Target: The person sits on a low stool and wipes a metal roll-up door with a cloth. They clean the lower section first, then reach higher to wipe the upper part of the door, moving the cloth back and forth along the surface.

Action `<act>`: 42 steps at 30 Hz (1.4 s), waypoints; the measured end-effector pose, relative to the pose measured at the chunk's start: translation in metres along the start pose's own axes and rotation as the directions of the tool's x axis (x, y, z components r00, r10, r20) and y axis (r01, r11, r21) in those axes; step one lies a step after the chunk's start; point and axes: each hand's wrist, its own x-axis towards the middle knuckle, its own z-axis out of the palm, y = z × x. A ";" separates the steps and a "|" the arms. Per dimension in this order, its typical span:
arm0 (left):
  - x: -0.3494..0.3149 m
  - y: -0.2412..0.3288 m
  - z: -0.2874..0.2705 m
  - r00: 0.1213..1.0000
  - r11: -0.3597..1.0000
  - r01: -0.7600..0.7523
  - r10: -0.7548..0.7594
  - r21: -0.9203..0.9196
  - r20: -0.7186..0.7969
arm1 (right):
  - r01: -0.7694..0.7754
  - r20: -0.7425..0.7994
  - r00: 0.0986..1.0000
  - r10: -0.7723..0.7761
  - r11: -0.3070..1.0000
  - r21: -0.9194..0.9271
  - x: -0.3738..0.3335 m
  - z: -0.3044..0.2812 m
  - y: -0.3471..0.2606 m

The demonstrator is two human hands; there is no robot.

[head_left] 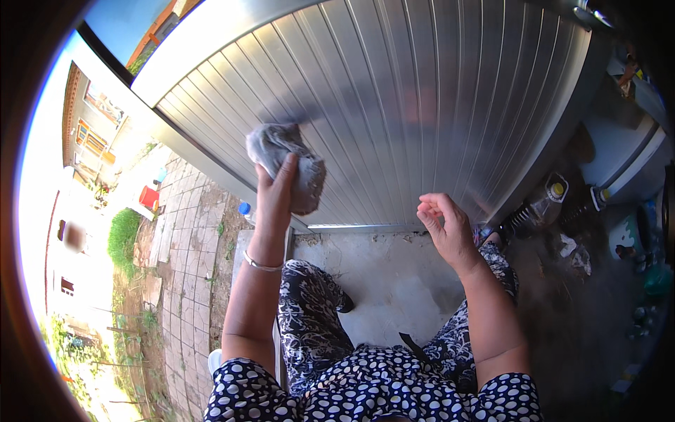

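My left hand (276,181) is closed round a crumpled grey rag (306,184), thumb lying over it. The rag is up in front of the lower left part of a ribbed silver metal panel (383,105); whether it touches the metal I cannot tell. Lower and to the right, my right hand (450,231) hovers before the bottom of the panel. Its fingers are loosely bent, a gap shows between thumb and fingers, and nothing is seen in it. A bracelet (261,263) circles my left wrist.
Concrete floor (390,271) lies between my knees and the panel. At the right stand large clear bottles (545,200) with yellow caps, near scattered litter (576,253). On the left, beyond the frame post (204,158), are a paved yard (186,232), a green bush (124,241) and a red bucket (148,197).
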 end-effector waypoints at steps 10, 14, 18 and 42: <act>0.182 0.099 -0.157 0.514 0.606 -0.306 0.754 0.734 -0.408 | 0.081 0.046 0.996 -0.078 0.994 -0.068 -0.019 -0.008 -0.013; 0.188 0.076 -0.106 0.393 0.580 -0.306 0.799 0.755 -0.455 | 0.121 0.043 0.992 -0.118 0.989 -0.080 -0.023 -0.012 -0.010; 0.128 0.073 -0.022 0.493 0.350 -0.116 0.833 0.930 -0.252 | 0.135 0.059 0.990 -0.130 0.987 -0.084 -0.023 -0.018 -0.011; 0.020 0.097 0.245 0.444 -0.478 -0.498 0.576 0.724 0.686 | 0.138 0.072 0.989 -0.130 0.983 -0.121 -0.030 -0.020 0.001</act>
